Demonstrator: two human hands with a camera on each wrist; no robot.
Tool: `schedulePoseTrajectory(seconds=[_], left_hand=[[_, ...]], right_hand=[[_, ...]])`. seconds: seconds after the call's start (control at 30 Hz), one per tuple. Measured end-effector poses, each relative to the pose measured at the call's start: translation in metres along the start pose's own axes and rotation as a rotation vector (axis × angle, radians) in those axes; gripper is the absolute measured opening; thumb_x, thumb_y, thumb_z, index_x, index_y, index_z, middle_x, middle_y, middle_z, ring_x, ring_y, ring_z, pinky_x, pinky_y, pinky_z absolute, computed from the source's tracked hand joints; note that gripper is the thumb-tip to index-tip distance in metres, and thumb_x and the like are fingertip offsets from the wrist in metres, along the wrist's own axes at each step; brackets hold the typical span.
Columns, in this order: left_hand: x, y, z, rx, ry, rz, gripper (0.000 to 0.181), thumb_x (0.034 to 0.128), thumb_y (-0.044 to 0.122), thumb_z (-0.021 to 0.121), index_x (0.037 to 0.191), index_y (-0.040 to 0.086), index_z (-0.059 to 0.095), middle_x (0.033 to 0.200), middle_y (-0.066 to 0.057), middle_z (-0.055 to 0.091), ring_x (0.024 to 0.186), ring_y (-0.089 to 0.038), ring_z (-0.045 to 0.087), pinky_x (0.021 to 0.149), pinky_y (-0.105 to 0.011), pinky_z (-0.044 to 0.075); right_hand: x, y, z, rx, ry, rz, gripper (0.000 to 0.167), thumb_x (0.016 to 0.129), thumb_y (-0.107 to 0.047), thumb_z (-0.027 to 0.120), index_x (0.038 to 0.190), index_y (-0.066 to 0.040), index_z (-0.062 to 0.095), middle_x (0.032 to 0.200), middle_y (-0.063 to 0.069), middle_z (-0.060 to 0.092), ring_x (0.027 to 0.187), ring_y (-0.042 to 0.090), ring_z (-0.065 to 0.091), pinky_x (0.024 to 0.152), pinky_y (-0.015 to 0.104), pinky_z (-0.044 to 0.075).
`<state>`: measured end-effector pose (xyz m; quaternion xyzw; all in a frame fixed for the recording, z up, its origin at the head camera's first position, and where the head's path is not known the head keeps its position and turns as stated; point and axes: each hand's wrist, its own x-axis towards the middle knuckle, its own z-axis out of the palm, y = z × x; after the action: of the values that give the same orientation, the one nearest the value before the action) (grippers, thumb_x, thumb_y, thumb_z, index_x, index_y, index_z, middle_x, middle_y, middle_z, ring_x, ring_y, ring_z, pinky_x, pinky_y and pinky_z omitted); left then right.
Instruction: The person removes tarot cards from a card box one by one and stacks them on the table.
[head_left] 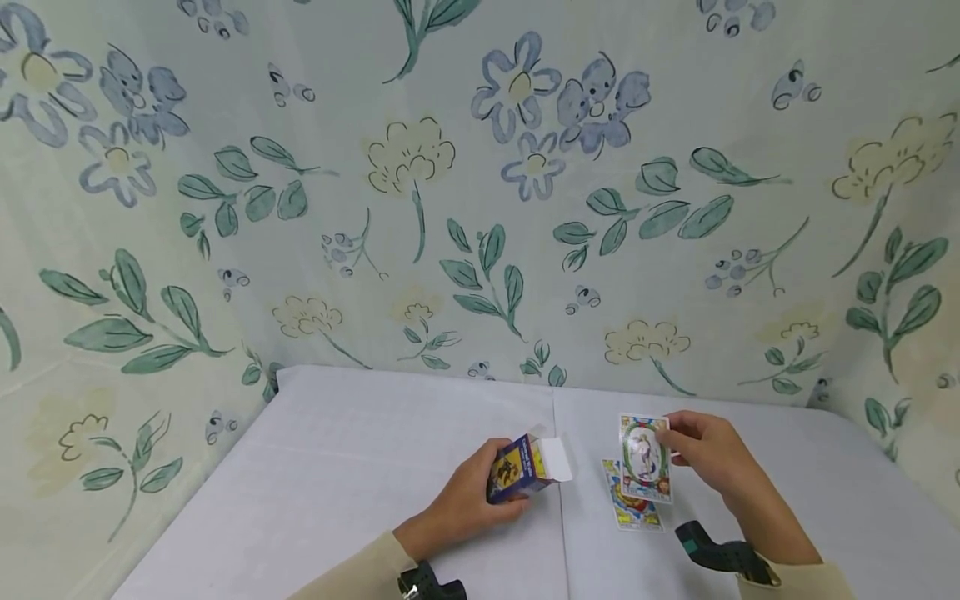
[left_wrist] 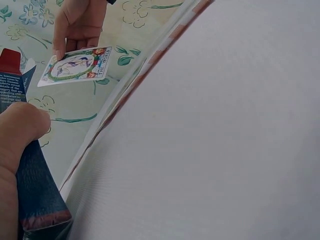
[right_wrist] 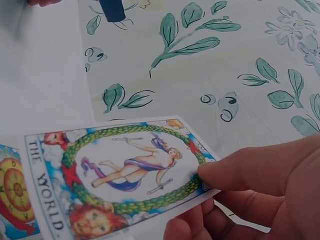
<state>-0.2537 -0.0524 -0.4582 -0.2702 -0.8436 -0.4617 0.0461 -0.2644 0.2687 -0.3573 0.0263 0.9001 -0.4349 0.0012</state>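
My left hand [head_left: 480, 492] grips a dark blue card box [head_left: 517, 471] whose white top flap stands open toward the right. In the left wrist view the thumb lies across the side of the box [left_wrist: 40, 185]. My right hand [head_left: 708, 450] pinches a tarot card [head_left: 645, 458] between thumb and fingers at its right edge. "THE WORLD" is printed on this card [right_wrist: 135, 175], around a figure in a green wreath. Below it, partly covered from above, a second tarot card [head_left: 633, 512] with a round wheel picture lies on the table.
A white cloth covers the table [head_left: 360, 467], with a crease running front to back near the middle. Behind it hangs a floral curtain [head_left: 465, 208]. Dark wrist devices [head_left: 723, 554] sit on both forearms.
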Motion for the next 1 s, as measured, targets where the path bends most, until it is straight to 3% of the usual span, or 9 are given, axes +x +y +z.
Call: schedulePoseTrajectory(seconds=[0.5, 1.0], left_hand=[[0.0, -0.001, 0.0, 0.008, 0.002, 0.01, 0.069, 0.0818, 0.036, 0.075, 0.137, 0.024, 0.037, 0.119, 0.009, 0.052, 0.103, -0.006, 0.052, 0.089, -0.026, 0.046], [-0.002, -0.001, 0.001, 0.004, -0.002, 0.007, 0.068, 0.0815, 0.036, 0.076, 0.137, 0.023, 0.038, 0.119, 0.009, 0.052, 0.103, -0.005, 0.052, 0.088, -0.026, 0.046]], right_hand=[[0.01, 0.019, 0.005, -0.018, -0.001, 0.009, 0.039, 0.091, -0.025, 0.065, 0.118, 0.003, 0.057, 0.099, 0.015, 0.066, 0.081, 0.023, 0.06, 0.072, 0.035, 0.053], [0.013, 0.031, 0.006, 0.008, -0.066, 0.037, 0.039, 0.09, -0.02, 0.067, 0.119, 0.003, 0.056, 0.094, 0.01, 0.069, 0.078, 0.021, 0.061, 0.071, 0.033, 0.053]])
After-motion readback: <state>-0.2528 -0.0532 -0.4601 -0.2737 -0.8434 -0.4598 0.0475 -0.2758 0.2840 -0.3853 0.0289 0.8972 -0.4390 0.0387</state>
